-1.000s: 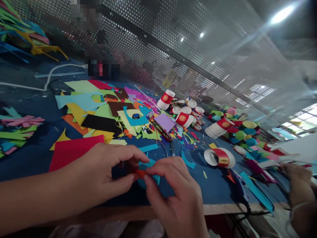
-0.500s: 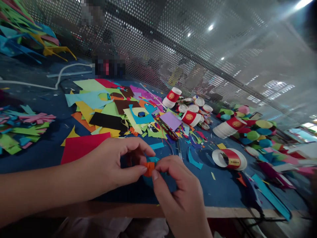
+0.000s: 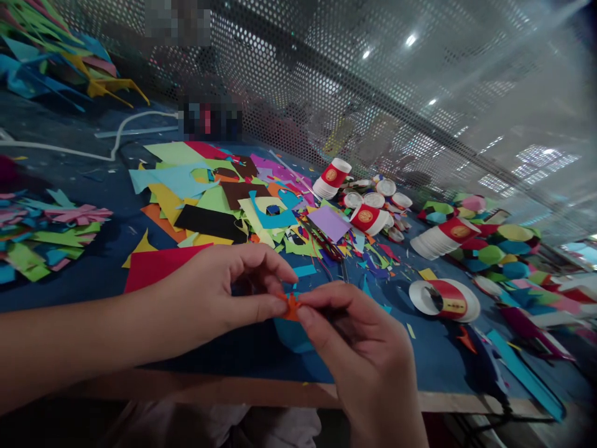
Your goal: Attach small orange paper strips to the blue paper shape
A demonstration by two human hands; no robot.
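Note:
My left hand (image 3: 219,295) and my right hand (image 3: 368,354) meet above the near edge of the blue table (image 3: 84,283). Both pinch a small orange paper piece (image 3: 291,306) between thumb and fingers. A blue paper shape (image 3: 291,333) lies under the hands, partly hidden. A red paper sheet (image 3: 156,264) lies just behind my left hand.
A heap of coloured paper sheets and scraps (image 3: 233,202) covers the middle. Red-and-white paper cups (image 3: 370,218) and a flattened cup (image 3: 445,298) lie to the right, beside coloured paper balls (image 3: 492,252). Cut paper shapes (image 3: 41,233) pile at the left. A perforated mesh screen (image 3: 373,93) stands behind.
The view has shifted left and down a little. My hands have risen slightly and turned the orange piece between the fingertips. Another person's hand at the right edge is no longer in view.

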